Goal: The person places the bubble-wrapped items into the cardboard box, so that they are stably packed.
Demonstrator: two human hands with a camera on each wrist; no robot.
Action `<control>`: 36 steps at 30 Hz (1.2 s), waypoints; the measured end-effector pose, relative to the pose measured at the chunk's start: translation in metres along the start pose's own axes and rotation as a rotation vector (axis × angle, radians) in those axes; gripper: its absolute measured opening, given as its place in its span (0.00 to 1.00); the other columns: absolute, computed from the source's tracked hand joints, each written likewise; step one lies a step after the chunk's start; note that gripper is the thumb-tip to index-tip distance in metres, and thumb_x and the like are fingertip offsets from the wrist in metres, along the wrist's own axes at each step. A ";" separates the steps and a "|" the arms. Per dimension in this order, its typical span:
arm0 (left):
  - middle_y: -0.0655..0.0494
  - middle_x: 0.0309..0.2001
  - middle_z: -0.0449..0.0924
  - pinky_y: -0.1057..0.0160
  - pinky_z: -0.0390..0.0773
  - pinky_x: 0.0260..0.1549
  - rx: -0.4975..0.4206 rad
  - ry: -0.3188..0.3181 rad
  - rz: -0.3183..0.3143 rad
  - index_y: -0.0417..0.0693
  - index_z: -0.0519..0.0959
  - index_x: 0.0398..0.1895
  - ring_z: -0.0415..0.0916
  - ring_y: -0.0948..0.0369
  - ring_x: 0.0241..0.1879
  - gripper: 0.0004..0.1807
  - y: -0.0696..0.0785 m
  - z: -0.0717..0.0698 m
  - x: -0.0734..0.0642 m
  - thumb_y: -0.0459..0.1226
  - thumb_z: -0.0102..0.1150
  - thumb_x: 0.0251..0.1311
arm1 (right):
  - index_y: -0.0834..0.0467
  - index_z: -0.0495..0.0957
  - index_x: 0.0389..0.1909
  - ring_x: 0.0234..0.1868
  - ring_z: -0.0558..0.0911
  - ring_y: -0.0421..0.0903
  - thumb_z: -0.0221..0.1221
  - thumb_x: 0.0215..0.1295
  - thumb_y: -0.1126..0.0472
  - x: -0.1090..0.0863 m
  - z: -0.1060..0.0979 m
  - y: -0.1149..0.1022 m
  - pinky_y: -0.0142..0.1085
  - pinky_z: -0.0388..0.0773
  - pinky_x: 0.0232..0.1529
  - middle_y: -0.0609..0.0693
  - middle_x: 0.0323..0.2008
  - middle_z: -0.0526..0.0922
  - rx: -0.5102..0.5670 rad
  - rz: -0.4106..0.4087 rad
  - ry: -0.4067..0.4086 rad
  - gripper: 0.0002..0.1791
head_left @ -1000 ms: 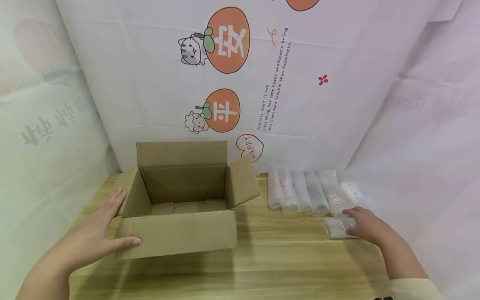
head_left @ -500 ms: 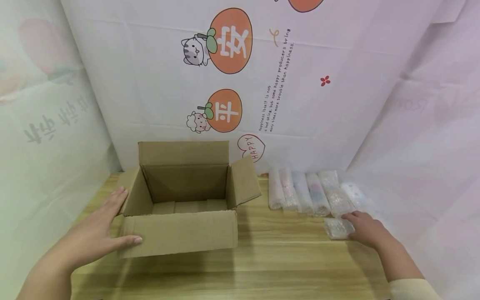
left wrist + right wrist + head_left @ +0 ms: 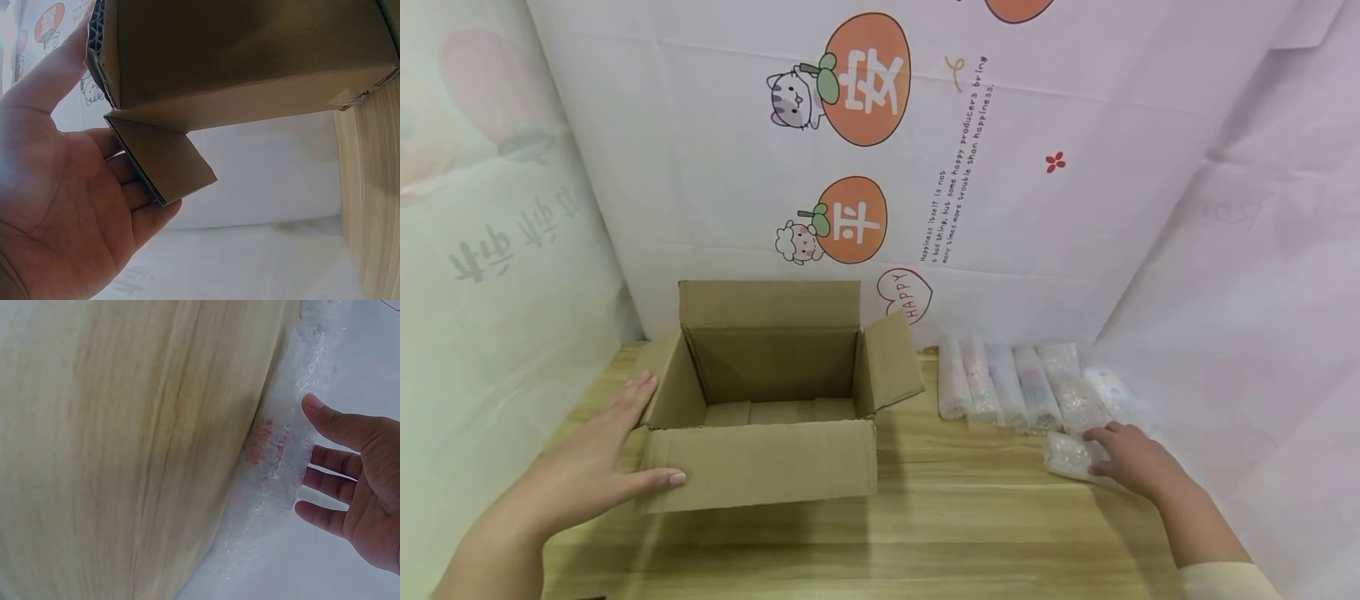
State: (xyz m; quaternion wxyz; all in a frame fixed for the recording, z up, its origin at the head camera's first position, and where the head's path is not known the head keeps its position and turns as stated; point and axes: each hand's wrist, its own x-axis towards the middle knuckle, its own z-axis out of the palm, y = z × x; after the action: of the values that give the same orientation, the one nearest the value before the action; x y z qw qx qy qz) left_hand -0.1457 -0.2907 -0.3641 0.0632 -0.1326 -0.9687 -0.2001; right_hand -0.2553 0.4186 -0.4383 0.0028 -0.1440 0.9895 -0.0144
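Note:
An open cardboard box [image 3: 760,462] stands left of centre on the wooden table. At its left corner my left hand [image 3: 583,467] rests with fingers spread, thumb on the front flap and fingertips behind the small left flap [image 3: 162,156]. On the right, my right hand [image 3: 1138,458] pinches a small bubble-wrapped package [image 3: 1067,456] across its width, thumb on the near side and fingers on the far side. Red print shows through the clear wrap [image 3: 275,444] in the right wrist view, where my fingertips meet its edge. What is inside cannot be made out.
Several bubble-wrapped rolls [image 3: 1000,387] lie side by side against the back cloth, right of the box. A pale blue-patterned wrapped package [image 3: 1112,392] lies beyond my right hand. Printed white cloth [image 3: 1037,225] stands around the wooden table [image 3: 970,533].
The small wrapped package has turned slightly, its left end shifting a little away from me, as my right fingers and thumb close on it. My left hand stays at the box.

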 end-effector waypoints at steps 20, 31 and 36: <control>0.50 0.80 0.32 0.28 0.57 0.60 -0.039 0.015 0.010 0.55 0.34 0.80 0.39 0.40 0.77 0.66 0.002 0.000 -0.003 0.66 0.66 0.48 | 0.63 0.81 0.45 0.43 0.78 0.61 0.71 0.50 0.46 0.003 0.000 -0.012 0.57 0.76 0.45 0.57 0.41 0.78 0.047 -0.032 0.033 0.28; 0.50 0.80 0.32 0.28 0.57 0.60 -0.035 0.021 0.013 0.55 0.34 0.80 0.39 0.41 0.77 0.66 0.003 0.000 -0.003 0.66 0.66 0.49 | 0.63 0.79 0.50 0.45 0.83 0.59 0.67 0.56 0.41 0.003 -0.009 -0.015 0.55 0.79 0.44 0.58 0.45 0.84 0.142 0.000 -0.033 0.32; 0.51 0.80 0.32 0.28 0.55 0.62 -0.048 0.022 0.013 0.56 0.34 0.80 0.37 0.42 0.77 0.66 0.003 0.000 -0.004 0.65 0.66 0.49 | 0.64 0.79 0.50 0.45 0.82 0.60 0.67 0.57 0.42 0.006 -0.019 -0.023 0.55 0.78 0.44 0.59 0.44 0.84 0.132 -0.020 -0.003 0.31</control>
State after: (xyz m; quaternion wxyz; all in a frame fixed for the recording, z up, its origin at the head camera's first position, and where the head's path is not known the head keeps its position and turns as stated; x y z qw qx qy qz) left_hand -0.1413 -0.2890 -0.3639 0.0719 -0.1380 -0.9621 -0.2241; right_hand -0.2547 0.3948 -0.4187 0.0137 -0.1534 0.9848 -0.0797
